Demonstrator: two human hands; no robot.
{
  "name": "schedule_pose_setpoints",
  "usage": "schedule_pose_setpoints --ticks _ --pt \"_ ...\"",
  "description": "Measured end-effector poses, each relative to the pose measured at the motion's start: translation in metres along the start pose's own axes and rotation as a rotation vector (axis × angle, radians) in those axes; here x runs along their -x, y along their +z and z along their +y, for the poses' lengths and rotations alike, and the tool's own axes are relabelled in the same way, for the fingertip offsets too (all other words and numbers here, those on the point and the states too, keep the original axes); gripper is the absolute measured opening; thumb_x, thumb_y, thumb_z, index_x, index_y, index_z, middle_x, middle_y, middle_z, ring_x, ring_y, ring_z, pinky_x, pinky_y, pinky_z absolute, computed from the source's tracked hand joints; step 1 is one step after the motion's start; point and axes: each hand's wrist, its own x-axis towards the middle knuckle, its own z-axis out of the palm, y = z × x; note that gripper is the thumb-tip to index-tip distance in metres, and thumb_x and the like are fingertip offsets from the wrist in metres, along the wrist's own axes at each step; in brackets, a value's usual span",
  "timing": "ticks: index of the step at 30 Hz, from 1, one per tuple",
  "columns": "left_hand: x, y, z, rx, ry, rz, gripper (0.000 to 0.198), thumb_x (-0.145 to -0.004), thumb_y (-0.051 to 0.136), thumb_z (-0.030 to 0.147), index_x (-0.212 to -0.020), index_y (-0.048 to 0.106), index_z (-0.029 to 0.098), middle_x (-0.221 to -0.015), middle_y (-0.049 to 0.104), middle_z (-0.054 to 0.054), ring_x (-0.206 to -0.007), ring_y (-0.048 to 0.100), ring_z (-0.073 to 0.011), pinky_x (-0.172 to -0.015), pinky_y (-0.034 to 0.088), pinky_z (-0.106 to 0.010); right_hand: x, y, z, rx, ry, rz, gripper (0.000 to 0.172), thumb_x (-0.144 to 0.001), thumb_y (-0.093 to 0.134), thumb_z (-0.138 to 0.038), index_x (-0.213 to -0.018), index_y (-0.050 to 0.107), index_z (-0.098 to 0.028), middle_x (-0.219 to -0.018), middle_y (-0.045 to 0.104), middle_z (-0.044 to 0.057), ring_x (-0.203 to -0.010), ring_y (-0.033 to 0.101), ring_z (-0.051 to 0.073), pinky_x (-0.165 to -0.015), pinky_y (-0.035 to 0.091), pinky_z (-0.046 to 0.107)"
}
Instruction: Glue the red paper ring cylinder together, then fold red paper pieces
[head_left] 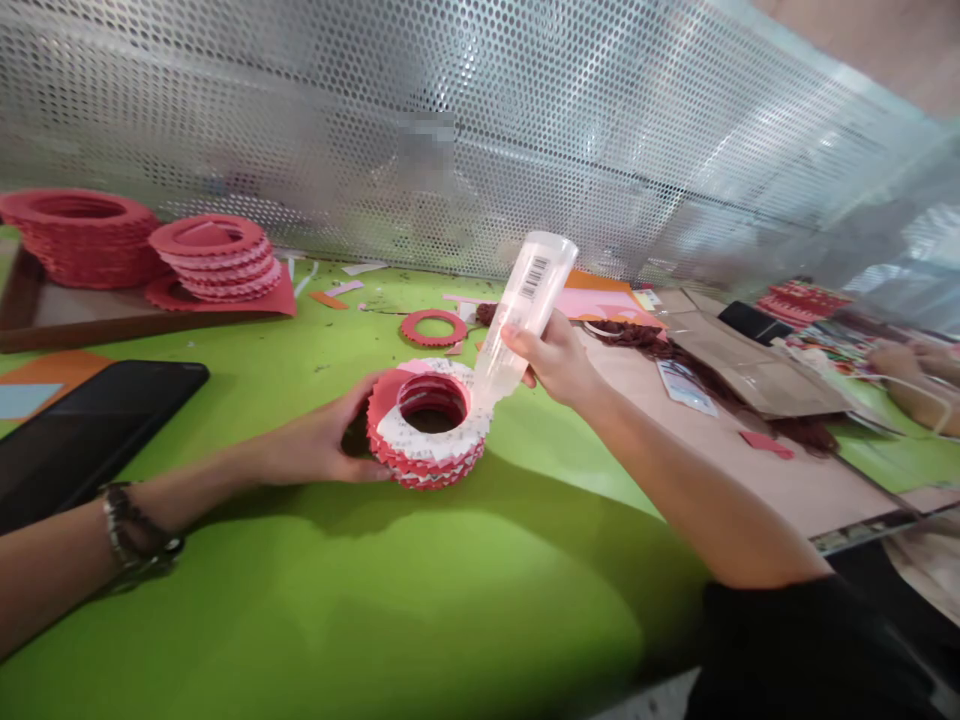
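On the green table sits a stack of paper rings with jagged edges, red and pink in layers, its top ring white with small print. My left hand grips the stack's left side between thumb and fingers. In my right hand is a translucent glue bottle with a barcode, tilted neck down. Its tip meets the right edge of the top ring; whether it touches or hovers I cannot tell. Just behind the stack lies a single red ring.
At the left, a tray holds red ring stacks. A black phone-like slab lies nearer. Paper scraps litter the back, before a perforated metal panel. Cardboard is at right, with another person's hand beyond.
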Motion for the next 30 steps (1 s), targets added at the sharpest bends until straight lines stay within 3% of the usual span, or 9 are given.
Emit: schedule_pose_setpoints --ticks 9,15,25,30 --pt "-0.004 -0.004 -0.009 -0.034 0.072 -0.041 0.091 -0.067 0.065 0.037 -0.137 0.01 0.014 -0.139 0.034 -0.016 -0.126 0.035 -0.0275 -0.104 0.029 -0.041 -0.037 -0.005 0.027 -0.03 -0.05 -0.144 0.034 -0.071 0.059 -0.049 -0.073 0.051 -0.017 -0.055 0.048 -0.004 -0.04 0.04 0.004 -0.032 0.031 0.016" --pt "-0.004 -0.006 -0.006 -0.069 0.077 -0.093 0.086 -0.072 0.061 0.035 -0.136 0.01 0.011 -0.139 0.035 -0.016 -0.123 0.04 -0.0246 -0.103 0.031 -0.038 -0.057 -0.003 0.03 -0.065 -0.09 -0.156 0.033 -0.073 0.058 -0.049 -0.074 0.048 -0.018 -0.058 0.045 -0.004 -0.044 0.041 0.005 -0.034 0.03 0.016" --pt "-0.002 -0.014 -0.008 -0.017 0.109 -0.142 0.077 -0.071 0.057 0.026 -0.135 0.017 0.014 -0.132 0.046 -0.008 -0.113 0.05 -0.021 -0.096 0.04 -0.034 -0.025 0.001 0.019 -0.17 0.025 -0.279 0.041 -0.069 0.059 -0.056 -0.084 0.052 -0.018 -0.062 0.05 -0.003 -0.044 0.044 0.006 -0.032 0.031 0.015" --pt "-0.004 -0.015 -0.005 -0.079 0.113 -0.133 0.073 -0.068 0.057 0.026 -0.132 0.025 0.011 -0.129 0.049 -0.01 -0.112 0.052 -0.0238 -0.096 0.039 -0.037 -0.028 0.002 0.024 -0.184 0.05 -0.284 0.04 -0.067 0.06 -0.053 -0.084 0.051 -0.017 -0.065 0.052 -0.002 -0.049 0.048 0.007 -0.034 0.034 0.016"
